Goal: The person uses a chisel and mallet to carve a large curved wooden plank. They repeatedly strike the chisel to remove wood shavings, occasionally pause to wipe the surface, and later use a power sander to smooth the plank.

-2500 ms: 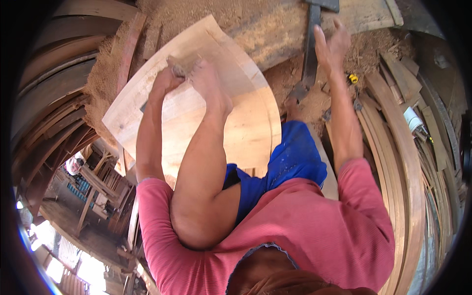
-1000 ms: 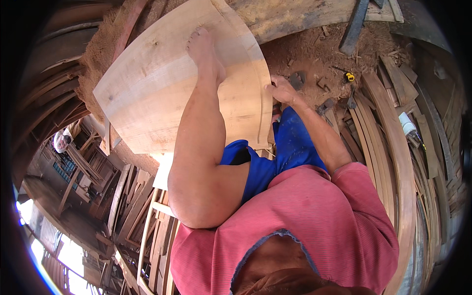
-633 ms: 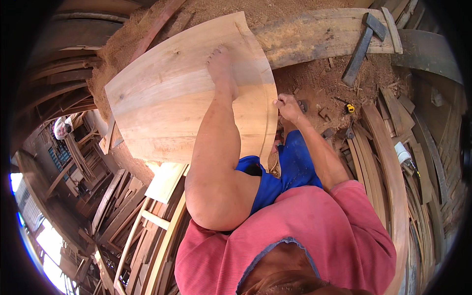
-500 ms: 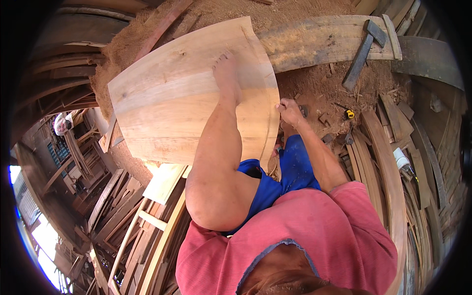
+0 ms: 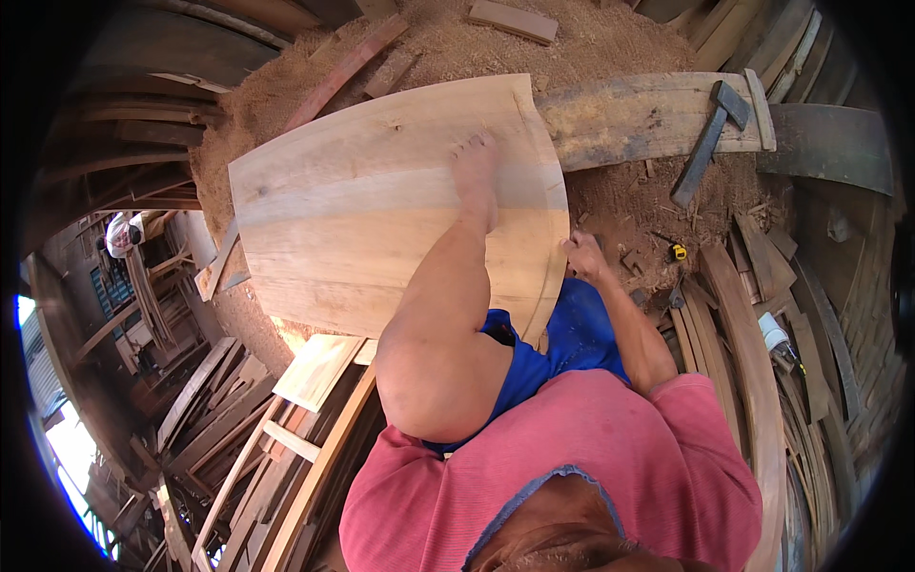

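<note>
A wide, pale wooden panel (image 5: 381, 219) with a curved right edge lies on sawdust in front of me. My left hand (image 5: 474, 167) lies flat on its upper right part, fingers spread, the forearm stretched across the board. My right hand (image 5: 583, 255) is at the panel's right edge, lower down, with fingers curled against the rim. Whether it pinches anything small there is too blurred to tell. My blue shorts (image 5: 572, 334) show just below the panel.
A thick curved plank (image 5: 648, 114) lies beyond the panel with a long-handled dark tool (image 5: 703, 143) on it. A small yellow tape measure (image 5: 678, 252) and a white bottle (image 5: 774, 334) sit at right among bent wooden strips. Wooden frames (image 5: 286, 429) are stacked at lower left.
My right hand came back from the far ground near the dark tool to the panel's right edge. My left hand stayed pressed on the panel, sliding slightly as my view shifted.
</note>
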The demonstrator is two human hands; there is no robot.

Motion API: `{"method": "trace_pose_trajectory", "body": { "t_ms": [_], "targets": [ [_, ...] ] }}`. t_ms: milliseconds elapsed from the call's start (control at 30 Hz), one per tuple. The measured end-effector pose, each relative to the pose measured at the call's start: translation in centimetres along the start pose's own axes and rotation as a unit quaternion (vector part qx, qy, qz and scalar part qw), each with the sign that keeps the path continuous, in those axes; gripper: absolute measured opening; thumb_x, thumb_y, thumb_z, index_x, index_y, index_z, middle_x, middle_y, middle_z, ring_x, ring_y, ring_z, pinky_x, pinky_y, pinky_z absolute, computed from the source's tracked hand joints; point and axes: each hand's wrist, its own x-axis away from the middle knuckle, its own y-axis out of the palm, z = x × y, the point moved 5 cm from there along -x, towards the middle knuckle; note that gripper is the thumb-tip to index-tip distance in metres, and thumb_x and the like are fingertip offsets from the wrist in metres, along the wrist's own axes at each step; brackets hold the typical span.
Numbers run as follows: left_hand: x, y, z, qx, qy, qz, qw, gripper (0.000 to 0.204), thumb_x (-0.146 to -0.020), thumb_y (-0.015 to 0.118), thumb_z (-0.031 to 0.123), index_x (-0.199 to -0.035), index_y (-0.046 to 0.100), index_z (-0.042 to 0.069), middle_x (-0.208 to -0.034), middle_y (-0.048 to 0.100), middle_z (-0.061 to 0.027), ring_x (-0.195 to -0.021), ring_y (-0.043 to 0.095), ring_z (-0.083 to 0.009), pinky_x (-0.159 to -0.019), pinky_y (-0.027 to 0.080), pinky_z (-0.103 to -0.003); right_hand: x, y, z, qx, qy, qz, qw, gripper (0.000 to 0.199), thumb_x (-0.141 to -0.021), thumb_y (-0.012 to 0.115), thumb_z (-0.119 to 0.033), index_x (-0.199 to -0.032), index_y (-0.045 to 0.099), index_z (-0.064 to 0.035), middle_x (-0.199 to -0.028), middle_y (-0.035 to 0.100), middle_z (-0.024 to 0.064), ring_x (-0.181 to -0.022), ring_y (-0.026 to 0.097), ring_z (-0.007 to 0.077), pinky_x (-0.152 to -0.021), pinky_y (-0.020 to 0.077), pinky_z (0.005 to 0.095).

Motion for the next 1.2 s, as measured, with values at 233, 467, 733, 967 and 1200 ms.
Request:
{"method": "trace_pose_trajectory", "body": {
  "t_ms": [233, 467, 733, 967, 1200],
  "targets": [
    [3.1, 0.0, -4.7, 0.067, 0.009, -0.001, 0.998, 0.036, -0.086, 0.068, 0.009, -0.121, 0.058, 0.007, -0.112, 0.069, -0.0138, -0.104, 0.069, -0.0302, -0.086, 0.055, -0.041, -1.6, -0.1, 0.6, 0.016, -0.020, 0.007, 1.000, 0.032, -0.097, 0.063, -0.027, -0.101, 0.066, 0.0043, -0.083, 0.066, 0.0067, -0.070, 0.059, 0.0139, -0.057, 0.0478, 0.0319],
    [2.7, 9.3, -21.8, 0.370, -0.088, 0.067, 0.922, 0.051, -0.080, 0.077, 0.023, -0.126, 0.060, 0.007, -0.095, 0.073, -0.0232, -0.091, 0.071, -0.0437, -0.080, 0.057, -0.050, -5.2, -0.9, -7.2, 0.037, -0.143, 0.079, 0.986, 0.041, -0.094, 0.064, -0.034, -0.096, 0.066, 0.0068, -0.083, 0.066, 0.0118, -0.077, 0.062, 0.0239, -0.071, 0.0493, 0.0402],
    [-15.7, 3.2, -9.1, 0.272, 0.086, -0.129, 0.950, 0.091, -0.081, 0.083, 0.034, -0.157, 0.036, 0.018, -0.121, 0.070, -0.0194, -0.113, 0.067, -0.0392, -0.096, 0.053, -0.049, -7.4, -2.5, -11.7, 0.154, -0.091, 0.131, 0.975, 0.043, -0.094, 0.062, -0.039, -0.094, 0.068, 0.0036, -0.078, 0.066, 0.0220, -0.077, 0.066, 0.0322, -0.073, 0.0503, 0.0435],
    [-17.7, 4.6, -8.3, 0.280, 0.090, -0.208, 0.933, 0.097, -0.080, 0.085, 0.042, -0.159, 0.034, 0.020, -0.127, 0.068, -0.0197, -0.119, 0.065, -0.0390, -0.101, 0.052, -0.048, -6.2, -2.6, -12.2, 0.227, -0.064, 0.178, 0.955, 0.033, -0.093, 0.062, -0.030, -0.093, 0.070, 0.0021, -0.086, 0.067, 0.0299, -0.083, 0.066, 0.0460, -0.073, 0.0512, 0.0459],
    [-16.2, 4.0, -7.9, 0.220, 0.116, -0.199, 0.948, 0.097, -0.080, 0.084, 0.040, -0.160, 0.031, 0.020, -0.117, 0.071, -0.0190, -0.111, 0.068, -0.0391, -0.094, 0.055, -0.050, -6.2, -2.4, -12.4, 0.094, -0.035, 0.122, 0.987, 0.035, -0.095, 0.063, -0.034, -0.094, 0.068, 0.0013, -0.095, 0.068, 0.0283, -0.096, 0.066, 0.0470, -0.079, 0.0497, 0.0499]
  ]
}}
